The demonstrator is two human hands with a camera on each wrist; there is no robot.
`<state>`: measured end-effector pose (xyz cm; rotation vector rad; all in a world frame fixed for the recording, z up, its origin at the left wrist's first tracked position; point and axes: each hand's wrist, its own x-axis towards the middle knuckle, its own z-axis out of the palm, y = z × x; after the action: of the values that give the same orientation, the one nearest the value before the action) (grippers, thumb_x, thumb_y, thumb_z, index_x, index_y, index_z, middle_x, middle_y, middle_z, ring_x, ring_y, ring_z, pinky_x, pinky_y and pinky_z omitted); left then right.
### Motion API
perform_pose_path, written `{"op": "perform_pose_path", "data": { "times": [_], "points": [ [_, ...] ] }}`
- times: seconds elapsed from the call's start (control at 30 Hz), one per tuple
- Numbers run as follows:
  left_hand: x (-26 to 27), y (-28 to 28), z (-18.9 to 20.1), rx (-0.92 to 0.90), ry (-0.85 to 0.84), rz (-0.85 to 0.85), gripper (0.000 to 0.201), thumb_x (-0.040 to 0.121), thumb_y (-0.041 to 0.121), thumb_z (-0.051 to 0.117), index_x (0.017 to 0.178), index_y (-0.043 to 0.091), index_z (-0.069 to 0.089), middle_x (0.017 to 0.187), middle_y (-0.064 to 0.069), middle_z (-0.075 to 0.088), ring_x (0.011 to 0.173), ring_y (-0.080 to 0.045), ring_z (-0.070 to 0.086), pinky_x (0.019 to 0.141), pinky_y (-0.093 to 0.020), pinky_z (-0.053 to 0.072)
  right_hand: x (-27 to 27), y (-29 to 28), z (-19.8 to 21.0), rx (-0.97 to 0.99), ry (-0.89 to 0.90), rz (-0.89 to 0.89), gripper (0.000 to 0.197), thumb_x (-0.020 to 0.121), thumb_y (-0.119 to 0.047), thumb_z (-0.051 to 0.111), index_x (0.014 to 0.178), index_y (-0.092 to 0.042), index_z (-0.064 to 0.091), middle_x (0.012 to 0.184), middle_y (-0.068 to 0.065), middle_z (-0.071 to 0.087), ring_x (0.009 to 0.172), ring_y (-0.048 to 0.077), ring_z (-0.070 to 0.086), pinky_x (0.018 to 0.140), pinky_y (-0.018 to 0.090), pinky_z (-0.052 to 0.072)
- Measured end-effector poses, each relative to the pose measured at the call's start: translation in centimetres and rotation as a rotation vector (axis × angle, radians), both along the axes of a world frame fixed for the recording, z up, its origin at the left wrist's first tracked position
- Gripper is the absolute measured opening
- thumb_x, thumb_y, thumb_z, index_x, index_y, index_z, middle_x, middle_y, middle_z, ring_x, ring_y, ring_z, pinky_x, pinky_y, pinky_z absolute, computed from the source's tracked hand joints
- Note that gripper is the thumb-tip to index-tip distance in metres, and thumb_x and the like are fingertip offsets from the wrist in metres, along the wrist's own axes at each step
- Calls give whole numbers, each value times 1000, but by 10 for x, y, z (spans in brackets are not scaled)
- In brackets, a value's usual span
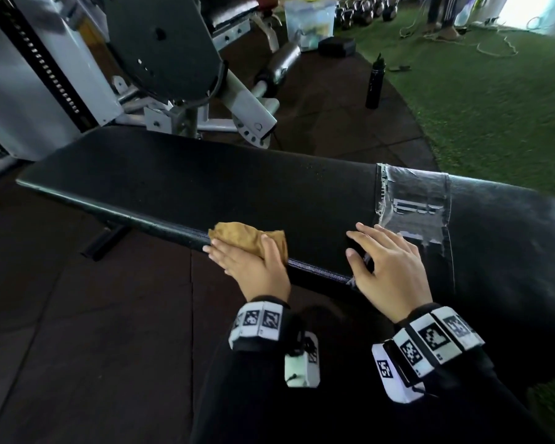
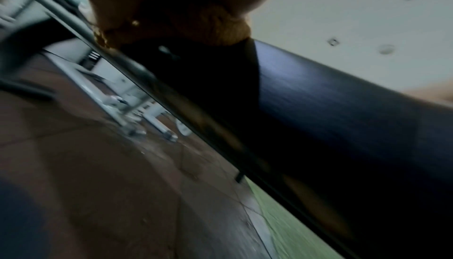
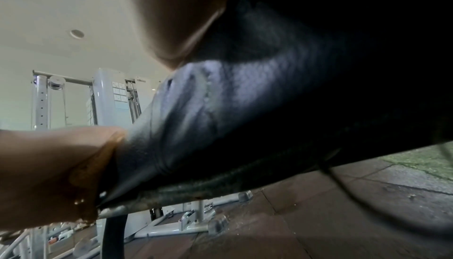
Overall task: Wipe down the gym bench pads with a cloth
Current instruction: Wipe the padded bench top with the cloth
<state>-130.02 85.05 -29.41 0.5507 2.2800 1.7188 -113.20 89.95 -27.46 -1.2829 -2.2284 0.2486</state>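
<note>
A long black bench pad runs left to right in the head view. A crumpled tan cloth lies on its near edge. My left hand presses the cloth against that edge, fingers straight and pointing left, thumb on top of the cloth. The left wrist view shows the cloth bunched between my palm and the pad. My right hand rests flat on the pad with fingers spread, beside a patch of clear tape. The right wrist view shows the pad's edge and the cloth under my left hand.
A white weight machine stands just behind the bench. A black bottle stands on the brown rubber floor, with a clear plastic bin and kettlebells further back. Green turf lies to the right, where a person's legs show.
</note>
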Motion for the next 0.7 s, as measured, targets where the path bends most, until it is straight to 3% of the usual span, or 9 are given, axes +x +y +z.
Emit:
{"op": "perform_pose_path", "data": {
  "times": [0.1,0.2,0.27,0.37,0.5,0.6,0.7],
  "points": [
    [-16,3,3,10,-41,32,98,90,42,57,149,5,-13,158,-11,-19,146,-22,-15,119,-47,-3,-2,-1,2,-8,1,-4,31,90,-30,56,119,-25,63,132,-9,56,129,14,44,111,38,25],
    [4,-2,-3,37,-72,-74,131,68,64,70,148,10,-19,156,-4,-26,142,-12,-23,116,-37,-11,-4,-1,3,-22,19,-22,30,88,-28,58,117,-25,64,130,-10,56,128,11,45,112,36,22],
    [20,-6,-11,31,-29,-150,142,58,72,71,147,12,-23,154,0,-31,138,-6,-29,112,-32,-12,-7,-1,4,-25,35,-47,29,87,-27,59,115,-25,65,128,-11,57,125,11,47,111,36,23],
    [14,-7,-17,11,39,-156,128,72,59,70,147,10,-21,154,-2,-30,140,-9,-27,115,-33,-9,-14,-2,7,-15,41,-100,25,85,-24,61,109,-24,66,122,-10,61,116,17,53,106,40,32],
    [-52,-4,-13,32,-27,18,107,85,38,66,148,-1,-10,157,-15,-18,146,-22,-13,118,-30,-4,-23,-3,10,-5,-1,-160,18,86,-29,58,103,-25,64,106,-10,63,103,20,55,97,42,33],
    [-109,-7,-9,-8,-69,60,103,87,43,62,149,2,-9,158,-12,-16,147,-22,-8,116,-28,0,-26,-5,9,26,-63,-171,19,88,-32,54,105,-25,61,102,-8,61,100,21,54,95,45,35],
    [-148,-8,-4,-160,108,59,96,88,52,56,152,7,0,160,-9,-9,147,-28,-4,118,-37,4,-26,-7,8,47,-64,-173,21,88,-31,54,106,-23,61,104,-7,61,101,24,55,96,47,36]
  ]
}}
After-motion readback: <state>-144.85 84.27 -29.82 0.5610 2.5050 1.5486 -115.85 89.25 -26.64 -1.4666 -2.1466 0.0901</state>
